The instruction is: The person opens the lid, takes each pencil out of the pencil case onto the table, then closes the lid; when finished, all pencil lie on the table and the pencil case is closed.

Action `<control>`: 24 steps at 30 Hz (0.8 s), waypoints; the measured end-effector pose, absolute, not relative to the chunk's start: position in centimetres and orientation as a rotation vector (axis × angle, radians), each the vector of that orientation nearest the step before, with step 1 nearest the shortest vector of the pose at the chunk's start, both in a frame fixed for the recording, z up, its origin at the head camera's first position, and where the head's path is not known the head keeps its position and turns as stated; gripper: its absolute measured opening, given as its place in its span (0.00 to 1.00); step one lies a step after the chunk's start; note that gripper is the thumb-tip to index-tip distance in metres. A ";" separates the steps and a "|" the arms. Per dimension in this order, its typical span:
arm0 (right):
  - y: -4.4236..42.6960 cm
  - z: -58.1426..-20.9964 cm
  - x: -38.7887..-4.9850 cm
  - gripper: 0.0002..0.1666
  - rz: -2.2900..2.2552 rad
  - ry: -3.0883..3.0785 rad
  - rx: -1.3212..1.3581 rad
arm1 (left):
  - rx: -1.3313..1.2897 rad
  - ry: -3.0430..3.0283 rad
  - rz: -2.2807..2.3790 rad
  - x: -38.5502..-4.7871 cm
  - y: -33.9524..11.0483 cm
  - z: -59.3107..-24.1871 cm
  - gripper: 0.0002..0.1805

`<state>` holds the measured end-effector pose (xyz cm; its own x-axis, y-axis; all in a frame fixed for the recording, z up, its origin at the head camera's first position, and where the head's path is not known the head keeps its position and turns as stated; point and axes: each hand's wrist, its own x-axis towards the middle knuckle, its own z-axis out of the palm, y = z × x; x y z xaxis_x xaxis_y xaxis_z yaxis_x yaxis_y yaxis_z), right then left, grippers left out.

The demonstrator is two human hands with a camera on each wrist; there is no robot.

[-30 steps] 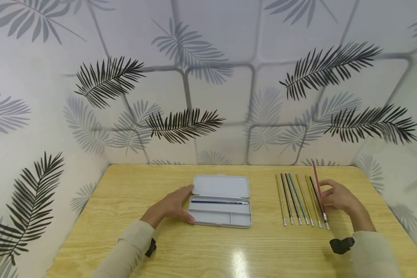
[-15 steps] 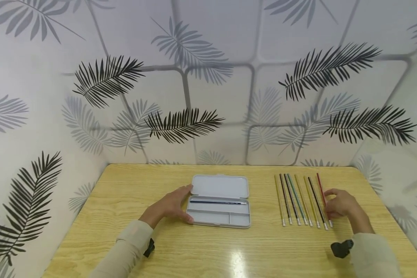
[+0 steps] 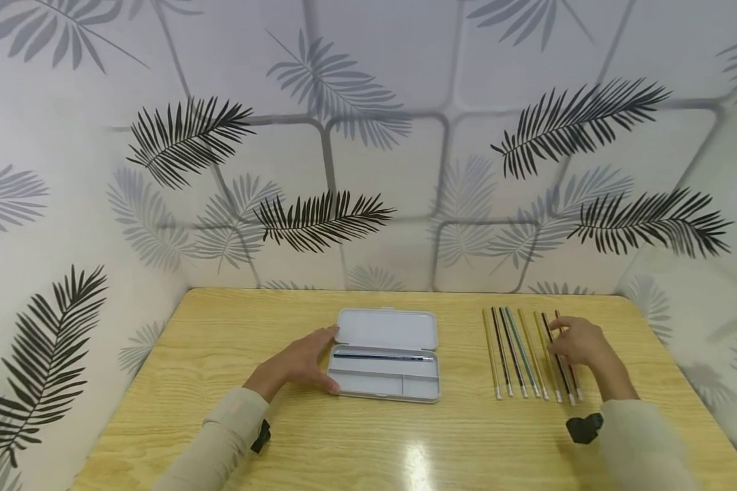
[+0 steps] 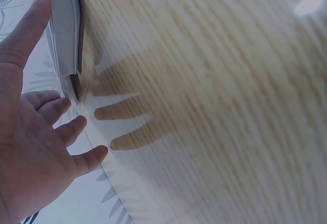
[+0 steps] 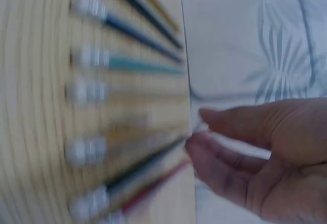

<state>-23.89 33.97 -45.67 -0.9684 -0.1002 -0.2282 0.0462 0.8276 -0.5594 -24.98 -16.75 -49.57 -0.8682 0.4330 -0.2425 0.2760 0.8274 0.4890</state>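
Note:
An open light-grey pencil case (image 3: 366,384) lies on the table, its lid (image 3: 385,329) folded back. One dark blue pencil (image 3: 381,356) rests in its long rear compartment. My left hand (image 3: 297,361) is at the case's left end, fingers spread, thumb touching its side. At the right, several pencils with white eraser ends lie in a row, among them a teal pencil (image 3: 521,344). My right hand (image 3: 583,344) hovers over the row's right end, above a black pencil (image 3: 563,376) and a red pencil (image 5: 153,189). Thumb and fingers stand slightly apart, holding nothing visible.
The wooden table (image 3: 405,443) ends at a leaf-patterned backdrop (image 3: 417,170) behind and at both sides. Black wrist cameras (image 3: 585,428) sit under both forearms. Bare wood lies between the case and the pencil row.
The red pencil, earlier raised in my right hand, was laid down at the row's right end. My right hand then let go and moved left and up. My left hand stayed at the case.

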 end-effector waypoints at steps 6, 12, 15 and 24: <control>26.0 -47.1 -24.5 0.21 -1.096 2.778 -0.420 | 0.546 2.656 0.645 -25.1 -17.0 -49.6 0.68; 18.8 -48.8 -24.9 0.13 -1.190 2.696 -0.671 | 0.555 2.650 0.643 -25.1 -17.2 -49.7 0.68; 16.2 -49.1 -24.7 0.11 -1.207 2.645 -0.670 | 0.557 2.646 0.647 -25.1 -17.1 -49.7 0.68; 12.1 -49.6 -23.6 0.12 -1.059 2.731 -0.601 | 0.572 2.643 0.661 -24.9 -17.2 -49.4 0.67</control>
<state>-23.57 12.13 -49.59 -0.9082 -0.4185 0.0036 -0.3115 0.6701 -0.6737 -24.92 -17.19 -49.41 -0.8548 0.4610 -0.2384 0.2946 0.8092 0.5084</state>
